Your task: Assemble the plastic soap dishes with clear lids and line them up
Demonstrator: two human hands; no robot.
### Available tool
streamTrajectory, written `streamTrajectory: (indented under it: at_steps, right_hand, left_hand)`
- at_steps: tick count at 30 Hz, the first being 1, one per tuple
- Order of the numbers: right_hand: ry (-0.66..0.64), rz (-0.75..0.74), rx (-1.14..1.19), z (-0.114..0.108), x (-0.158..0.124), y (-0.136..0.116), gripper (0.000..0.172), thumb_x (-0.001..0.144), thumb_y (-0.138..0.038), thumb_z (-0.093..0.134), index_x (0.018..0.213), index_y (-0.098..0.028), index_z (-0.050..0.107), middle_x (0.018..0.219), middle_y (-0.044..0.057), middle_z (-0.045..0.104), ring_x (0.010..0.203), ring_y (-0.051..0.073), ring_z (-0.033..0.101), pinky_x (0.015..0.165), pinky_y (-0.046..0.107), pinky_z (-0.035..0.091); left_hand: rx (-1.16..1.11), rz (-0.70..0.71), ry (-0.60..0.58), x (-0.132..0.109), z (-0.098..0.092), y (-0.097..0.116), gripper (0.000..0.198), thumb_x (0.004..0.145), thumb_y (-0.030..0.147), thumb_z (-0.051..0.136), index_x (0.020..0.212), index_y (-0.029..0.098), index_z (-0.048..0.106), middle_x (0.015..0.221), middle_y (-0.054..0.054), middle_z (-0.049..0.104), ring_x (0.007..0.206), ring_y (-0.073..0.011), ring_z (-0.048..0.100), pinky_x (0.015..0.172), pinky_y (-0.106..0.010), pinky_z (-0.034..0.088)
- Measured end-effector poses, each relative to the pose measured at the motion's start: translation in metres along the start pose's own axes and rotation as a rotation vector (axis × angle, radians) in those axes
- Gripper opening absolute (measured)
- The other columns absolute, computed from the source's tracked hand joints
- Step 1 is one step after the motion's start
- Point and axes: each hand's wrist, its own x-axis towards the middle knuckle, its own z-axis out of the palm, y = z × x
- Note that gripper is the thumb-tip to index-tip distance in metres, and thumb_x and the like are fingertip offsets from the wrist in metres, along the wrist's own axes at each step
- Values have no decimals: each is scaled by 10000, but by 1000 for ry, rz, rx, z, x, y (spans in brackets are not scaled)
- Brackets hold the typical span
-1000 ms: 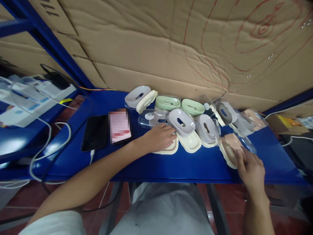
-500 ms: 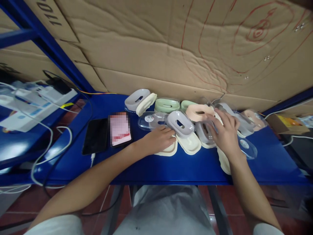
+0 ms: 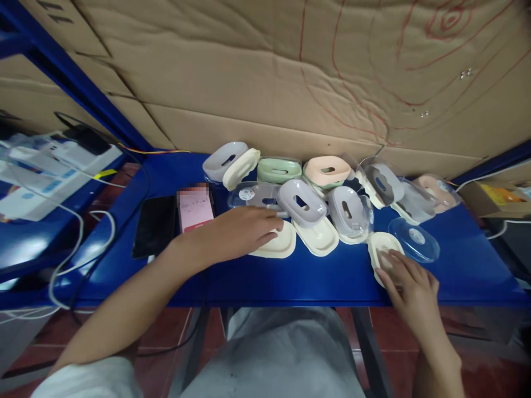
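Observation:
Several oval soap-box parts lie on the blue table. My left hand (image 3: 244, 232), fingers apart, hovers over or rests on a cream tray (image 3: 282, 243); its contact is hidden. My right hand (image 3: 409, 282) has its fingers spread over another cream tray (image 3: 379, 246) near the front edge, touching it. Between the hands are a grey dish (image 3: 307, 199) leaning on a cream tray (image 3: 321, 239), and a second grey dish (image 3: 344, 213). Behind them a peach dish (image 3: 327, 170) sits over a green one, beside a green dish (image 3: 279, 170). A clear lid (image 3: 415, 239) lies right.
Two phones, one dark (image 3: 154, 226) and one lit (image 3: 194, 207), lie left of the parts. White cables (image 3: 83, 221) and power strips (image 3: 53, 182) are at the far left. Cardboard (image 3: 232, 72) stands behind the table (image 3: 232, 282); an open box (image 3: 493, 199) is far right.
My right hand has left the peach dish, now seated over the green one, and moved down to the front cream tray. My left hand has shifted slightly left. The view has shifted a little.

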Motion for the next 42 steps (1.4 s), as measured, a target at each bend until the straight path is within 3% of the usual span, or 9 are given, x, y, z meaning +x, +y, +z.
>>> streamTrajectory:
  at_steps: [4,9,13,16,19,21,24,34,42]
  right_hand:
    - [1,-53,124,14,-11,12,364,1115,-358,427,1354,-274,688,1510,124,654,1389,347,611,1096,562,399]
    - [146,56,34,20,6,9,355,1079,-252,473,1331,-242,722,1479,140,673,1347,362,636,1098,571,423]
    - [266,30,155,20,17,-28,311,1041,-179,539,1287,-232,722,1264,129,766,1201,329,702,1030,505,489]
    - [127,-200,343,21,28,-66,309,1038,-184,599,1330,-250,674,1205,88,785,1138,280,719,1014,454,502]
    - [-25,-319,343,26,43,-99,413,1052,-312,642,1459,-257,597,1401,99,722,1275,309,663,1053,475,479]
    - [-69,-345,310,31,54,-112,474,1060,-386,637,1508,-250,562,1466,112,682,1320,326,637,1077,496,464]
    - [-61,-356,308,37,64,-120,346,1075,-336,616,1409,-247,637,1360,93,741,1242,300,678,1065,483,465]
    - [32,-198,636,23,48,-101,170,1046,-223,596,1187,-263,682,1178,75,767,1159,270,702,1016,470,516]
    - [-61,-323,633,27,46,-107,260,1033,-230,608,1280,-268,679,1282,93,746,1275,291,672,1087,511,537]
  left_hand:
    - [-38,-74,-54,-15,-7,5,117,1059,211,600,1081,223,715,1038,-29,744,943,-218,723,820,-333,506]
    - [54,-111,-11,-44,28,27,305,1032,226,651,1336,234,672,1438,-118,662,1265,-307,665,1036,-442,517]
    - [61,-202,70,-64,62,60,314,1039,183,601,1345,217,663,1518,-157,604,1297,-340,645,1051,-502,506]
    - [5,-289,176,-71,82,85,271,1070,185,550,1303,239,679,1463,-149,647,1234,-320,672,1032,-525,483]
    - [-96,-336,271,-72,95,99,247,1079,230,576,1301,266,677,1437,-127,677,1227,-294,676,1102,-561,426]
    - [-139,-340,332,-72,101,101,232,1068,241,611,1288,269,682,1409,-113,701,1229,-283,679,1135,-561,411]
    - [-181,-307,404,-73,105,99,224,1051,255,660,1273,255,683,1364,-97,734,1233,-260,689,1137,-518,439]
    - [-203,-244,441,-74,104,99,58,1054,275,673,1078,240,713,1357,-69,749,1188,-229,714,1126,-487,458]
    - [-138,-235,486,-76,110,99,235,1045,342,687,1240,212,675,1279,-111,760,1201,-248,714,1080,-478,517]
